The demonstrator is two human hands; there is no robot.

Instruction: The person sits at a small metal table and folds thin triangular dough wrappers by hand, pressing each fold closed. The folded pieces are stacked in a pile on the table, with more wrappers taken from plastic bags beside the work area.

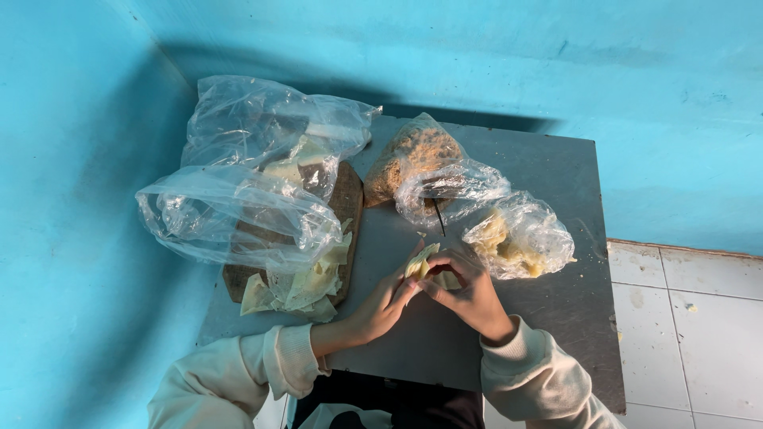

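Both hands meet over the middle of a grey metal table [548, 175]. My left hand [381, 306] and my right hand [469, 292] together pinch a pale yellow dough wrapper [421, 262], folded between the fingertips. More flat wrappers [306, 286] lie in a loose pile to the left, spilling out of a clear plastic bag [230, 210] onto a wooden board [348, 199]. Cream sleeves cover both wrists.
A clear bag of brown crumbly filling [409, 155] stands at the back, a thin dark stick [439, 216] poking from it. Another clear bag with yellow lumps [520, 238] lies right of the hands. Blue walls enclose the table at the back and left; white floor tiles [691, 334] at right.
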